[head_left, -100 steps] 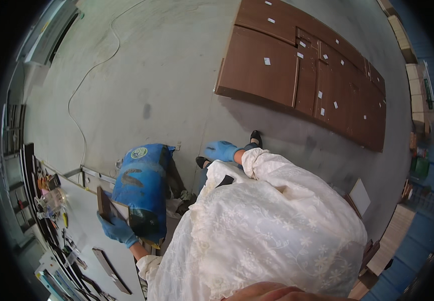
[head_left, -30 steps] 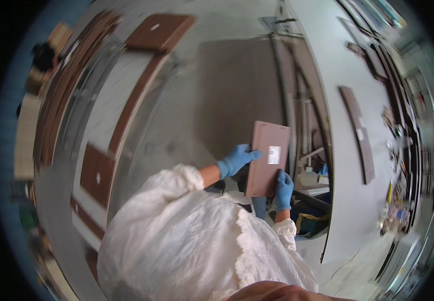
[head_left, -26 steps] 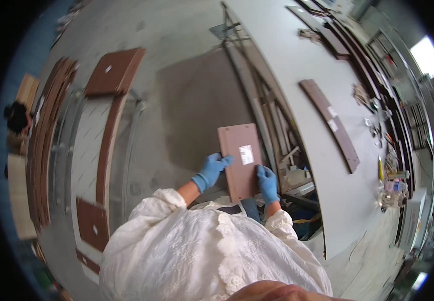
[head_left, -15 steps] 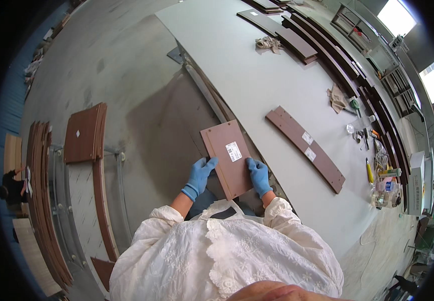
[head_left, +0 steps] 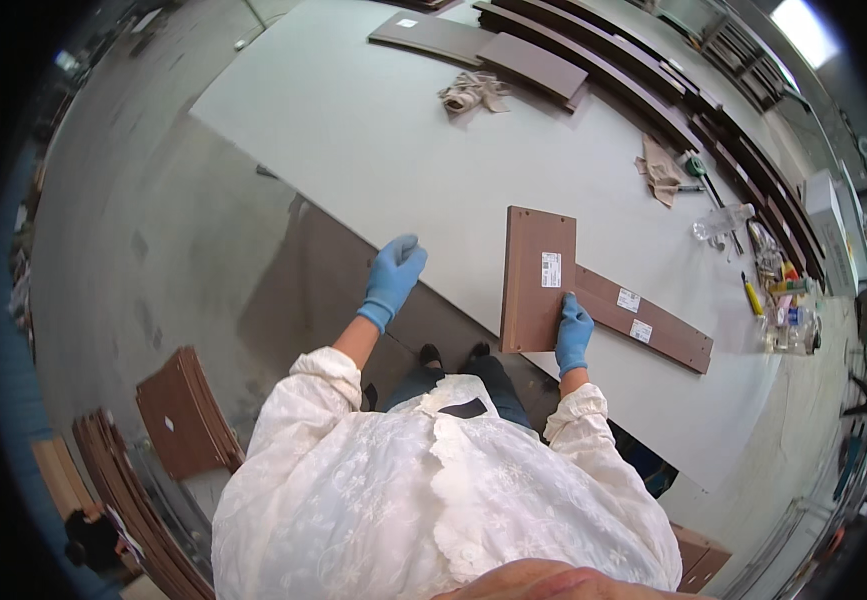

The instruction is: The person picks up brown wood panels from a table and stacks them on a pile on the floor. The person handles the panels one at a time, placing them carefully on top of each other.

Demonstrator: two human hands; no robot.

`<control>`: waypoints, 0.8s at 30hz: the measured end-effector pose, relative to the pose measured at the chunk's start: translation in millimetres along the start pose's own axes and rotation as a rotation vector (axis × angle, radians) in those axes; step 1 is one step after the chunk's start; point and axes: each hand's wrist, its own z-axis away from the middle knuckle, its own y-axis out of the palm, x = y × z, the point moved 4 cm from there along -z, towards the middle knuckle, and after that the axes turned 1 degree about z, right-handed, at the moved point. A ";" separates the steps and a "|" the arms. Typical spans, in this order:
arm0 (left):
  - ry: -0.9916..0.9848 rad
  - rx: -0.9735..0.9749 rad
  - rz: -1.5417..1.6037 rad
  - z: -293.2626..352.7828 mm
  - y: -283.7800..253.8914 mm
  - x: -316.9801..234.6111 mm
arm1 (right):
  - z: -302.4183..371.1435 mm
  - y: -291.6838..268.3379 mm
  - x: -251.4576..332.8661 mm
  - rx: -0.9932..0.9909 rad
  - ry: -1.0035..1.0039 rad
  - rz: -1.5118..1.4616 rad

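Pale grey workbench (head_left: 373,110) in a workshop, brown panel at its near edge.

The brown panel (head_left: 538,278) lies flat on the bench, its near end overhanging, under the right hand (head_left: 573,335), whose fingers press its lower right corner. A longer brown strip (head_left: 643,318) lies just beside it, touching. The left hand (head_left: 393,280) hovers loosely open over the bench edge, holding nothing. Rags and tools lie farther back.
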 end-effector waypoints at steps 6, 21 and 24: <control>0.769 -0.106 -0.624 -107.8 42.2 -45.7 | -32.5 0.1 -37.0 -0.088 -0.058 -0.096; 1.261 -0.261 -1.318 -400.3 178.8 -92.6 | -103.2 38.2 -127.3 -0.293 -0.051 -0.203; 1.301 -0.240 -1.370 -441.3 199.6 -95.1 | -89.6 42.6 -140.0 -0.381 -0.017 -0.189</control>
